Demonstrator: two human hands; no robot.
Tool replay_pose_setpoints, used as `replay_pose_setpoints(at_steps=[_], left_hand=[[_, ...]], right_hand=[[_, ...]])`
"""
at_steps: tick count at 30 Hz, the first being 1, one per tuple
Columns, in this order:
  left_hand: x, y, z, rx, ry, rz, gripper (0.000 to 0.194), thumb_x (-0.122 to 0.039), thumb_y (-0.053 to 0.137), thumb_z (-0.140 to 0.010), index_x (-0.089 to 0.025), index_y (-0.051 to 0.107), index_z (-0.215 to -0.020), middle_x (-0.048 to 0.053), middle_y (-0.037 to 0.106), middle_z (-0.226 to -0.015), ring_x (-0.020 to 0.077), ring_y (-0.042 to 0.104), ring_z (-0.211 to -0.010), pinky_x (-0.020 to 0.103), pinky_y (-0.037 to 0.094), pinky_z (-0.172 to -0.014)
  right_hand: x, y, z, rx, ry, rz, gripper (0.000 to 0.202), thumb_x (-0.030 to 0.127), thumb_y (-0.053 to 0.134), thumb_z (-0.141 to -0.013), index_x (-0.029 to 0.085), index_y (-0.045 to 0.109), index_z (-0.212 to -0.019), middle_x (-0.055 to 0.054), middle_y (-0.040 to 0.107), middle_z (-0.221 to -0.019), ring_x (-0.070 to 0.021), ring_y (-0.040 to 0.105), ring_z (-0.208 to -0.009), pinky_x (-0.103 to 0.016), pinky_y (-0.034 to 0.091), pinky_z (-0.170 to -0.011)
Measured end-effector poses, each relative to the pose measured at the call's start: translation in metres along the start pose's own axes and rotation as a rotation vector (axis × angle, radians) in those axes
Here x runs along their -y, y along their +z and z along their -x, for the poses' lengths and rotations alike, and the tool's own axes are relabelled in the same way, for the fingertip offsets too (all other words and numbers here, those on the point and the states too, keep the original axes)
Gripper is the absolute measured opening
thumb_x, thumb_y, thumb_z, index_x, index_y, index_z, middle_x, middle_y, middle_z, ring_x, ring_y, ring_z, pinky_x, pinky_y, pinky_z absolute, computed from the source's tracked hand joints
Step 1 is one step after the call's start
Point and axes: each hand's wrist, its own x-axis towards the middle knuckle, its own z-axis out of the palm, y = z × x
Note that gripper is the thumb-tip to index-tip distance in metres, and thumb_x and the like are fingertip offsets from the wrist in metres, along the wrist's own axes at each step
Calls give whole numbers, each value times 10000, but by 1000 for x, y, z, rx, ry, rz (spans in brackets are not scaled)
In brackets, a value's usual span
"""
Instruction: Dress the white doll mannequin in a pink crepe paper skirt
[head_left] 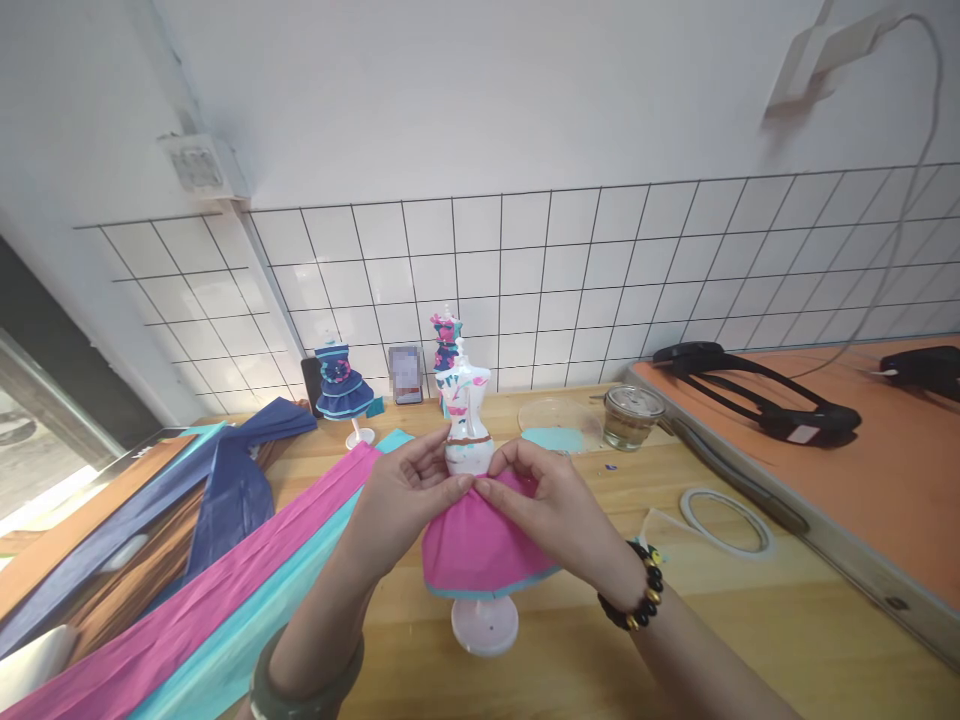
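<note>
A small white dress form (469,410) with paint marks stands upright on its round white base (484,625) in front of me. Around its lower part hangs a pink skirt (480,550) with a light blue hem. My left hand (409,485) pinches the skirt's top edge at the front, thumb pointing inward. From the other side, my right hand (544,500) pinches the same edge, its thumb tip close to the left one. A brown line circles the form's waist just above the fabric.
Pink, turquoise, navy and brown fabric strips (300,530) lie at left. Behind stand a form in a blue dress (337,385), another dressed form (445,335) and a phone (406,375). At right are a glass jar (632,415), a tape roll (726,522) and a black headset-like frame (757,392).
</note>
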Motion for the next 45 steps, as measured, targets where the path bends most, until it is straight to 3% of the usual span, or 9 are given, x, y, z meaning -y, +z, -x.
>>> replay_pose_setpoints(at_steps=[6, 14, 20, 26, 34, 40, 45], left_hand=[[-2, 3, 1, 6, 17, -49, 534, -178, 678, -720, -174, 527, -1233, 77, 654, -1128, 236, 577, -1079, 333, 477, -923], [-5, -5, 3, 100, 22, -73, 595, -168, 629, -762, -203, 423, -1320, 81, 574, -1248, 247, 510, -1164, 358, 439, -971], [-5, -4, 1, -7, 22, -94, 655, -169, 660, -723, -177, 407, -1328, 93, 579, -1241, 246, 542, -1126, 347, 461, -948], [-2, -5, 1, -42, 54, -128, 681, -173, 648, -723, -181, 372, -1345, 74, 585, -1234, 239, 540, -1129, 354, 444, -969], [-2, -3, 3, -19, 65, -128, 647, -163, 648, -718, -185, 415, -1321, 61, 581, -1242, 238, 526, -1146, 347, 433, -979], [-2, -2, 2, 15, 69, -82, 631, -148, 640, -731, -196, 420, -1320, 73, 568, -1257, 238, 528, -1144, 346, 441, -971], [-2, 0, 3, 26, 60, -81, 617, -145, 633, -740, -178, 420, -1319, 88, 542, -1284, 245, 523, -1150, 360, 439, -976]], right_hand=[[1, 0, 1, -4, 20, 27, 118, 307, 570, -797, 201, 541, -754, 10, 608, -732, -139, 555, -690, -244, 422, -600], [-3, 1, 0, 3, 8, -51, 97, 293, 568, -803, 198, 552, -786, -4, 627, -787, -145, 580, -734, -249, 449, -642], [1, -1, 1, 10, 2, -93, 117, 302, 559, -816, 196, 584, -859, -21, 658, -878, -158, 603, -824, -260, 469, -716], [2, -2, 1, -5, 36, 23, 150, 316, 560, -811, 193, 631, -860, -25, 682, -845, -174, 614, -767, -275, 468, -668], [9, -3, 3, 88, -169, -6, 173, 207, 512, -843, 224, 673, -905, -21, 700, -907, -171, 625, -843, -279, 471, -758], [5, -1, 3, -31, -144, 44, 75, 212, 566, -814, 215, 639, -830, -5, 684, -822, -153, 613, -760, -251, 461, -692], [5, -1, 3, -35, -117, 38, 44, 231, 575, -807, 207, 610, -796, 4, 666, -784, -142, 592, -720, -240, 451, -657]])
